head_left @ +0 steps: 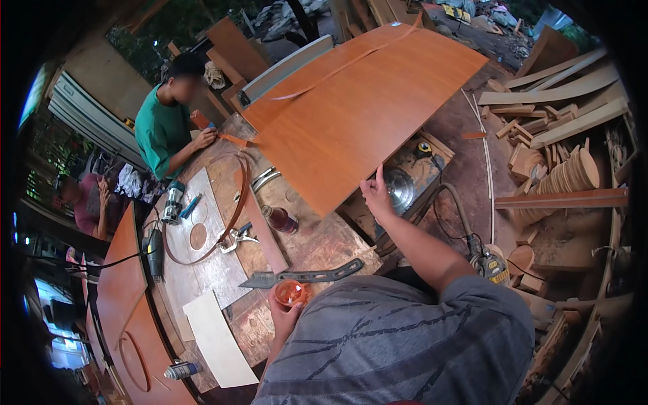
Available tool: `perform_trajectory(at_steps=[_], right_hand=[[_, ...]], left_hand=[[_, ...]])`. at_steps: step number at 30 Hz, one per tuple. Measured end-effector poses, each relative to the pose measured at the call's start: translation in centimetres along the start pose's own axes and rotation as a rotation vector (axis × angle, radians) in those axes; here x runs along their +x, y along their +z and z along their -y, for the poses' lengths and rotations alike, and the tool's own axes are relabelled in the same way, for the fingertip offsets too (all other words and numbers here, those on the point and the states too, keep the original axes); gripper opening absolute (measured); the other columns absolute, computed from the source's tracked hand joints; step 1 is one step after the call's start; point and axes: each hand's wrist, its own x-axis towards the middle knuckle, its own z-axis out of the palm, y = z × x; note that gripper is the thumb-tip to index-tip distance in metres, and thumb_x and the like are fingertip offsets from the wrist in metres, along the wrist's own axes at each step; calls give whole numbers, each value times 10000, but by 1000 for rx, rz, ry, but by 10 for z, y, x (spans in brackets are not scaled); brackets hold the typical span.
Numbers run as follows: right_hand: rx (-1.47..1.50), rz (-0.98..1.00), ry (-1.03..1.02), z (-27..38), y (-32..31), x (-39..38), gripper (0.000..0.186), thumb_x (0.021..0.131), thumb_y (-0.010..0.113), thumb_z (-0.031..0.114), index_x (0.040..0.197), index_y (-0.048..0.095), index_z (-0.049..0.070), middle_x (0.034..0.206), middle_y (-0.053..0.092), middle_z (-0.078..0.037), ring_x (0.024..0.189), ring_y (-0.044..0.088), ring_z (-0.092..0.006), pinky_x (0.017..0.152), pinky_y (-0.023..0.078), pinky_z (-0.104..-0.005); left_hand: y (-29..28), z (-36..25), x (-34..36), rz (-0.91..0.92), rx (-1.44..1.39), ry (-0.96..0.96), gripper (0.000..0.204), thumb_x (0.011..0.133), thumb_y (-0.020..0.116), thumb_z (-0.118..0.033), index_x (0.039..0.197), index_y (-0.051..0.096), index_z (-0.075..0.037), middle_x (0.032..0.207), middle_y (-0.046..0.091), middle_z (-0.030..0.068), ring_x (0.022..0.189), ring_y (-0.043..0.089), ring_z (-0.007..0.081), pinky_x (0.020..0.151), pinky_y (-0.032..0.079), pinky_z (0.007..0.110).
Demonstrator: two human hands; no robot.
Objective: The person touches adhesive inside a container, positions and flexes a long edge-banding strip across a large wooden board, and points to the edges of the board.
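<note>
My left hand [282, 312] is closed around a small round orange cup [291, 291], held close to my shirt. Bits of something pale show inside the cup. My right hand [379, 194] is at the near edge of a large brown wood panel [378, 101], fingers apart and fingertips at that edge. Just beside this hand a circular saw blade [399, 189] shows below the panel. Near my left hand lie a dark flat bar tool [304, 273] and a brown bottle [280, 220]. A thin brown strip [351, 64] lies across the panel.
A co-worker in green [158, 128] stands across the bench, holding an orange object. On the bench are a power tool [173, 202], a curved brown strip [236, 209], a clamp [237, 237] and a white board [219, 341]. Wood offcuts [574, 169] fill the right shelves.
</note>
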Motion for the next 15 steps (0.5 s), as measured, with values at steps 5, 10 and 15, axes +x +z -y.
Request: perform_trajectory(at_steps=[5, 10, 15], right_hand=[[148, 84, -47, -13, 2, -20, 800, 948, 632, 182, 1534, 108, 32, 922, 528, -16, 769, 493, -52, 672, 430, -194], [241, 19, -74, -12, 3, -15, 808, 949, 627, 169, 1534, 83, 44, 942, 525, -22, 775, 495, -50, 674, 425, -185], [132, 48, 54, -7, 4, -10, 896, 945, 629, 163, 1545, -30, 66, 935, 527, -23, 765, 495, -54, 682, 437, -191]], left_hand=[[3, -6, 1, 8, -36, -15, 771, 709, 730, 0, 1373, 339, -29, 1312, 478, 129, 1236, 494, 237, 1066, 407, 382], [2, -4, -1, 11, -12, 9, 773, 714, 752, -41, 1370, 343, -27, 1303, 489, 127, 1232, 498, 237, 1057, 413, 380], [0, 3, 0, 20, -26, 25, 779, 713, 758, -45, 1371, 342, -21, 1305, 491, 129, 1229, 503, 239, 1057, 414, 382]])
